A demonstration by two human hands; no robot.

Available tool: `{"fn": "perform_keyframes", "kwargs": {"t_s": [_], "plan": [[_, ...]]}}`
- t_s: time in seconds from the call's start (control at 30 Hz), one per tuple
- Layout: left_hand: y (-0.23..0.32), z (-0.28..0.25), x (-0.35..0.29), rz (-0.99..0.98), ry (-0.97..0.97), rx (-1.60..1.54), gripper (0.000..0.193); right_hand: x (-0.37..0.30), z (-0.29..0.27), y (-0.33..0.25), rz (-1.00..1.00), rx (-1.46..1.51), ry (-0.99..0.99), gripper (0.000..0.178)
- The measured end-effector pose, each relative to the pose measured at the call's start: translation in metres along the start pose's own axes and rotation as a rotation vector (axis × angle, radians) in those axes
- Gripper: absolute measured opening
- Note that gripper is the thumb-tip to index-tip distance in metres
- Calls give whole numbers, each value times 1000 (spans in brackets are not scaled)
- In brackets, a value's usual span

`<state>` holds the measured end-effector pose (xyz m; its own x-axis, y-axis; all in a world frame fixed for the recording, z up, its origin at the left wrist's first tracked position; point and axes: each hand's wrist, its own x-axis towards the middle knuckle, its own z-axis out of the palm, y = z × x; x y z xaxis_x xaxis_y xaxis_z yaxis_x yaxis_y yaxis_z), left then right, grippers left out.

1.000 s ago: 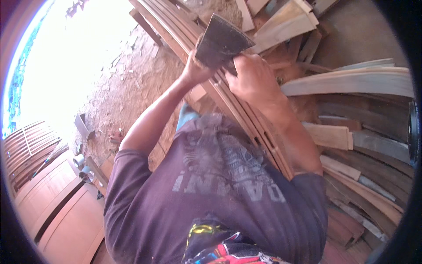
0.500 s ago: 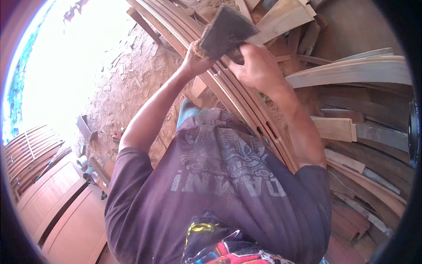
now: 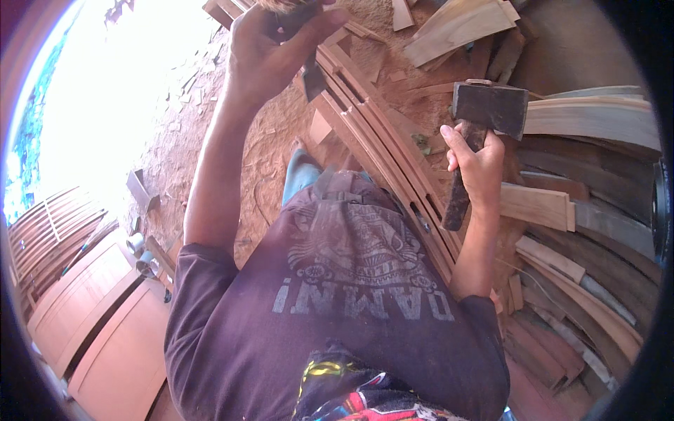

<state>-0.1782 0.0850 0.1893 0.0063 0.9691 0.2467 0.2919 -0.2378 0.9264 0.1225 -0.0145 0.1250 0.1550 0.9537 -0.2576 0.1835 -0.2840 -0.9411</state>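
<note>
I see the hands now parted, the left hand (image 3: 263, 59) clutching a dark chisel-like tool (image 3: 313, 81) at upper centre, the right hand (image 3: 479, 165) gripping a hammer (image 3: 489, 110) at centre right, seemingly clear of the slotted wooden strips (image 3: 385, 133) mid-frame.

A dark purple-brown cloth T-shirt (image 3: 330, 288) has short sleeves (image 3: 200, 284) and a faded gray print (image 3: 351, 242) — worn with blue cloth pants (image 3: 300, 175) and a bright black-red-yellow patterned cloth (image 3: 361, 396).
</note>
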Motion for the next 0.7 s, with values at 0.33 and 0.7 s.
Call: {"fn": "perform_keyframes", "kwargs": {"t_s": [0.33, 0.7], "plan": [[-51, 2, -15, -176, 288, -428, 21, 12, -6, 34, 89, 59, -105, 21], [-79, -5, -41, -300, 259, -611, 24, 13, -7, 46, 159, 132, -87, 19]]}}
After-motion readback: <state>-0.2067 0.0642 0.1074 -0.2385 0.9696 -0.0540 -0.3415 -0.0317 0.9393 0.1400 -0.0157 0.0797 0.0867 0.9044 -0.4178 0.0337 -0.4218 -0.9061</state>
